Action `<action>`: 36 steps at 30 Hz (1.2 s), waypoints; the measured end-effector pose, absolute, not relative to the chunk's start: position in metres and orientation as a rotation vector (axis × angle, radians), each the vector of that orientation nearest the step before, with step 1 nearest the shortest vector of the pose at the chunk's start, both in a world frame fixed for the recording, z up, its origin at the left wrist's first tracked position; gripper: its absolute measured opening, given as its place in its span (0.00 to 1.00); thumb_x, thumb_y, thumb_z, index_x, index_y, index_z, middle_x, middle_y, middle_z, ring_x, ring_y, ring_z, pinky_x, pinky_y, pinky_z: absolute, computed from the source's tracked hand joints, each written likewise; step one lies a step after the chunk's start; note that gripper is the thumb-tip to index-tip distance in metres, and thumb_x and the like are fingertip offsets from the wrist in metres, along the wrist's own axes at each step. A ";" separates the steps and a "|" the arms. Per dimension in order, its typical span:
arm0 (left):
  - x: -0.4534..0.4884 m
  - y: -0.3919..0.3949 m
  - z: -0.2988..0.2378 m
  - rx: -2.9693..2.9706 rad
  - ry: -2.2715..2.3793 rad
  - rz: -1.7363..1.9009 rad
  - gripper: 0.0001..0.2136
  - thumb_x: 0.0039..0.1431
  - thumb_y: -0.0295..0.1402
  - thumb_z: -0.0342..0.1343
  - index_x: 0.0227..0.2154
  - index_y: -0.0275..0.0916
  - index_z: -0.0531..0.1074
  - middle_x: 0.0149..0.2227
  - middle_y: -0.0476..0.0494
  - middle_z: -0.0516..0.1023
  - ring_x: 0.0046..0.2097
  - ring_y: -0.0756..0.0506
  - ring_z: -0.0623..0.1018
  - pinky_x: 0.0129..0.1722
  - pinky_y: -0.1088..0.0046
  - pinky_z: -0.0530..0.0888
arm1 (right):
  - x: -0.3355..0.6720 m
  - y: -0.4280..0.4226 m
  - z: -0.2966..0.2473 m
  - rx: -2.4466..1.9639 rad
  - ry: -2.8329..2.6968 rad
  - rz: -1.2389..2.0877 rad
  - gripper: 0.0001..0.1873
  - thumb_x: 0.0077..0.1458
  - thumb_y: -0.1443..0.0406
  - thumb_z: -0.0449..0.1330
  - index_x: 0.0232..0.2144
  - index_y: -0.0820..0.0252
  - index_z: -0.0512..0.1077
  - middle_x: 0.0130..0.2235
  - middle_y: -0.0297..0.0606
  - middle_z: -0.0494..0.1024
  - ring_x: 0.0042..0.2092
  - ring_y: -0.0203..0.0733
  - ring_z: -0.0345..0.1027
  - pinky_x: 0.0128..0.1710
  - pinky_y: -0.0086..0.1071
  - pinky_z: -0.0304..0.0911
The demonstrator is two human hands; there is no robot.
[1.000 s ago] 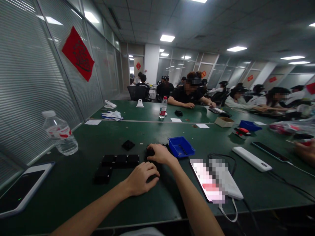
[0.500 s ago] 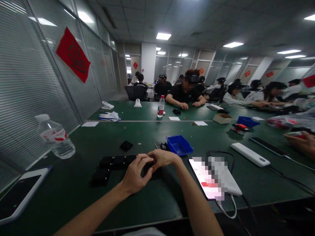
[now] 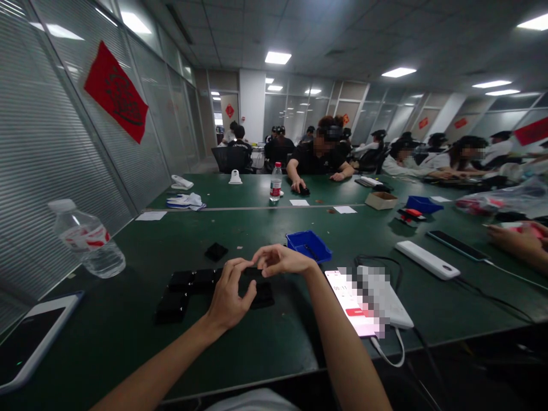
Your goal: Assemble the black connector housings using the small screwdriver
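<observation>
My left hand (image 3: pixel 231 294) hovers over the black pieces, its thumb held apart from the fingers and nothing visible in its grasp. Close by, my right hand (image 3: pixel 285 261) is arched with thumb and fingers apart, its fingertips near those of the left. Below them lies a flat black piece (image 3: pixel 262 295), partly covered by the hands. Several glossy black square boxes stand in a row to the left, including one box (image 3: pixel 180 279) at the corner and another box (image 3: pixel 171 307) in front of it. A separate black square piece (image 3: pixel 216 251) lies farther back.
Beyond my right hand is a blue tray (image 3: pixel 317 256) with small parts inside. A lit phone (image 3: pixel 342 299) and a white power bank with cables lie to the right. At left are a water bottle (image 3: pixel 92 242) and another phone (image 3: pixel 38 337). A person sits opposite.
My hands have loosened and lifted slightly off the black piece, uncovering it. The person opposite has put a hand on a small black object. The view has shifted slightly.
</observation>
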State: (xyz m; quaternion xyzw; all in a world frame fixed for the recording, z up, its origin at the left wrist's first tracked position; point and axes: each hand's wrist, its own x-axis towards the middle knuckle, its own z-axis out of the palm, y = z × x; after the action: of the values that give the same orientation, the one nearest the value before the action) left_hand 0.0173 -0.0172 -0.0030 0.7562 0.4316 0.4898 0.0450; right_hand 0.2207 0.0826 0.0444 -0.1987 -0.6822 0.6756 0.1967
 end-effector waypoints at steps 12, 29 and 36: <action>0.015 -0.014 -0.006 2.107 1.279 1.541 0.13 0.67 0.35 0.56 0.52 0.43 0.67 0.46 0.44 0.73 0.40 0.46 0.75 0.40 0.68 0.76 | 0.224 0.082 0.048 -0.504 -1.910 1.924 0.27 0.39 0.70 0.78 0.44 0.64 0.77 0.36 0.36 0.82 0.36 0.34 0.76 0.36 0.25 0.70; 0.019 -0.008 -0.015 1.950 1.107 1.722 0.18 0.68 0.31 0.55 0.58 0.44 0.63 0.58 0.37 0.71 0.56 0.42 0.76 0.53 0.59 0.79 | 0.214 0.087 0.039 -0.415 -1.582 1.859 0.22 0.49 0.61 0.74 0.46 0.59 0.76 0.46 0.39 0.78 0.36 0.37 0.75 0.34 0.30 0.75; 0.018 -0.007 -0.018 1.987 1.123 1.714 0.19 0.66 0.31 0.57 0.58 0.44 0.64 0.56 0.39 0.72 0.53 0.42 0.78 0.50 0.61 0.79 | 0.216 0.083 0.044 -0.426 -1.648 1.950 0.23 0.53 0.56 0.72 0.48 0.61 0.75 0.41 0.38 0.78 0.33 0.35 0.76 0.33 0.29 0.74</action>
State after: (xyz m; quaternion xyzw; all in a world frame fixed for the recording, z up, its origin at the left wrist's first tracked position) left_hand 0.0180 -0.0074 -0.0177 0.6889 0.3894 0.5943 0.1433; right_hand 0.2161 0.0827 0.0439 -0.1584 -0.6124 0.7247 0.2732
